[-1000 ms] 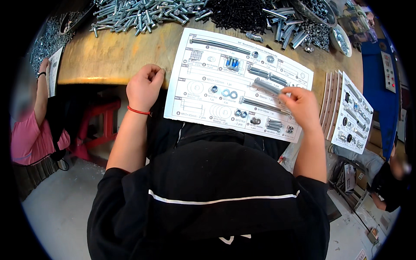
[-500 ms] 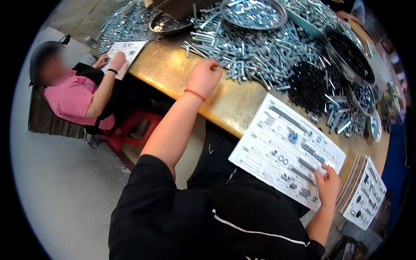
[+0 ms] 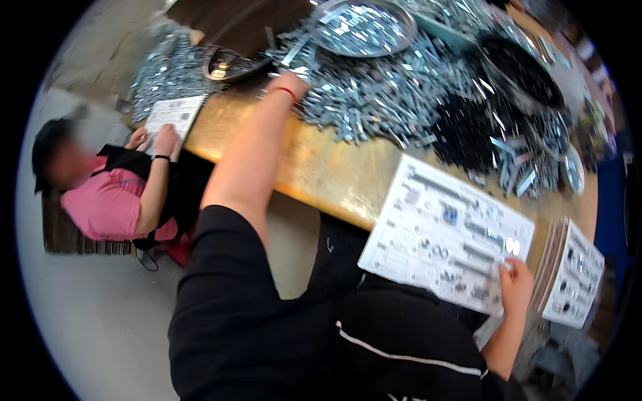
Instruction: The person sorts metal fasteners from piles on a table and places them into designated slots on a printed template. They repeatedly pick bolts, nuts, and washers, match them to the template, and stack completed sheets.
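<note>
Stretched far forward, my left hand (image 3: 291,83) reaches the left part of a large heap of silver bolts (image 3: 374,93). Its fingers are smeared by motion and partly hidden, so what they hold does not show. My right hand (image 3: 516,284) grips the right edge of a white printed board (image 3: 408,220), fingers bent over its face. The board rests tilted between the table edge and my lap. Bolts, washers and other small metal parts lie fixed in rows on it.
A steel bowl (image 3: 364,30) of bolts stands on the heap. Black screws (image 3: 468,130) lie right of it, near a bowl of dark parts (image 3: 521,73). Stacked boards (image 3: 572,274) stand at right. On the left, a person in pink (image 3: 110,200) handles another board (image 3: 175,115).
My left hand has gone farther forward and left, from the near edge of the heap into the bolts. My right hand stays at the board's edge. The whole view has shifted somewhat.
</note>
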`<state>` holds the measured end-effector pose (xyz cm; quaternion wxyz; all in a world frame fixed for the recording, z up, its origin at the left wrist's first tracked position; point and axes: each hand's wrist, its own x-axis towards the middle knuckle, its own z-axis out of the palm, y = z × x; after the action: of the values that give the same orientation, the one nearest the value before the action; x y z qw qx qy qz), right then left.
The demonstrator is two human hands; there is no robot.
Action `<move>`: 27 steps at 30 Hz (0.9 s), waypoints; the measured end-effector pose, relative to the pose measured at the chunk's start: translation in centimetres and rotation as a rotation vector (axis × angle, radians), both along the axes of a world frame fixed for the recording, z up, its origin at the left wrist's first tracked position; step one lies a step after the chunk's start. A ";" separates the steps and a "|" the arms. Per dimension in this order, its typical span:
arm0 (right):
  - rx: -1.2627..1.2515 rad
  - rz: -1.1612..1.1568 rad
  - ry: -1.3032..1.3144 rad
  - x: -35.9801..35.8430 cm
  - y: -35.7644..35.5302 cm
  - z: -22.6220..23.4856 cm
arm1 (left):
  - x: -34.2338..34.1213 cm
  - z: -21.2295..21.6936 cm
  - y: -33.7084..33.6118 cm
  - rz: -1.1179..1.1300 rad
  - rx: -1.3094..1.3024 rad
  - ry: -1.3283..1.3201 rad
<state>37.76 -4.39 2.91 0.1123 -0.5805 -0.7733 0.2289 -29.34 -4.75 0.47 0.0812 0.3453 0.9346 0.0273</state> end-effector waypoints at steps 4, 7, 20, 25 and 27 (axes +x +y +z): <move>0.032 0.063 0.014 -1.3 0.8 1.4 | -1.1 0.3 -0.9 -0.096 0.038 -0.125; 0.002 0.021 0.065 -1.0 1.1 1.6 | -2.0 -0.1 -2.9 -0.001 0.433 -0.218; -0.055 0.190 0.162 -6.2 1.0 0.0 | 30.2 1.1 -11.7 -0.838 0.363 -0.138; -0.033 0.355 -0.033 -8.5 0.4 -0.3 | 32.2 -0.4 -10.9 -0.855 0.320 -0.080; -0.017 0.367 -0.033 -9.0 0.0 -1.0 | 32.3 -0.2 -11.0 -0.807 0.369 -0.185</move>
<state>28.78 -4.39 1.94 0.0508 -0.4345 -0.8659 0.2426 2.94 -15.78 0.32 0.1059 0.6868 0.6935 0.1904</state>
